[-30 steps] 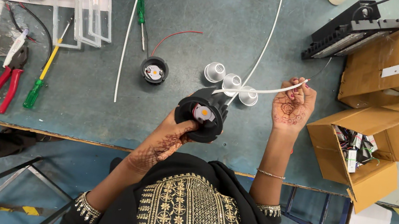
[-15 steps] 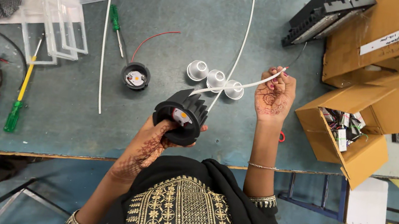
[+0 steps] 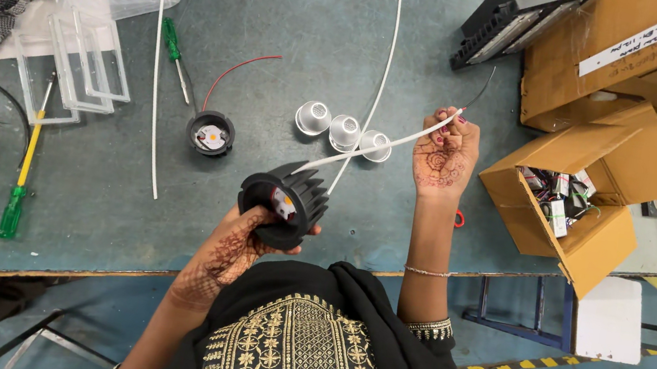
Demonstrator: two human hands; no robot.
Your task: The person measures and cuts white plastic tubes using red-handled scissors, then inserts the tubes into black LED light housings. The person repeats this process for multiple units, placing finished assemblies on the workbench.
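Open cardboard box (image 3: 561, 215) at right holds small mixed parts. Left hand (image 3: 241, 241), fingers clenched on black finned lamp housing (image 3: 286, 200), held above bench (image 3: 278, 51) near edge. Right hand (image 3: 444, 151) fingers pinch white sleeved wire (image 3: 367, 149) running to housing.

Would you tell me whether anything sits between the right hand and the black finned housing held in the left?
Nothing visible does: only the white cable spans the open air from the right hand to the housing in the left hand.
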